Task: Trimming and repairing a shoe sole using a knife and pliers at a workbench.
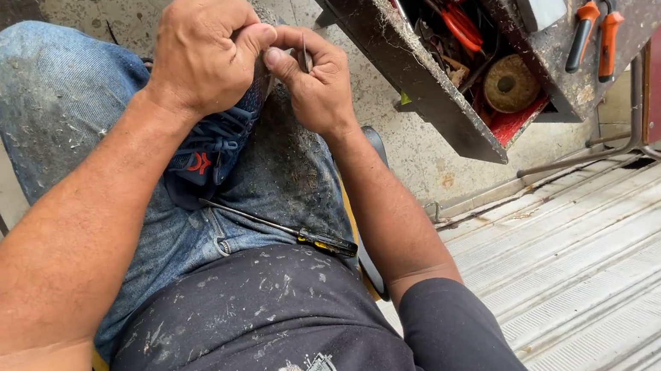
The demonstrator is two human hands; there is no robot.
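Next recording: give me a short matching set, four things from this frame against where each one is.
Things:
1. screwdriver
2. pliers
3. shoe
4. wire wheel

Places:
A. inside the open drawer
B. under the left hand, on the knee
C. across the lap
D. on the worktop

Pairs: 1-C, 2-D, 3-B, 4-A

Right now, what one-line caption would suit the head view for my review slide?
Seated person's left hand and right hand work on a dark blue shoe on the lap, screwdriver on jeans, open toolbox nearby.
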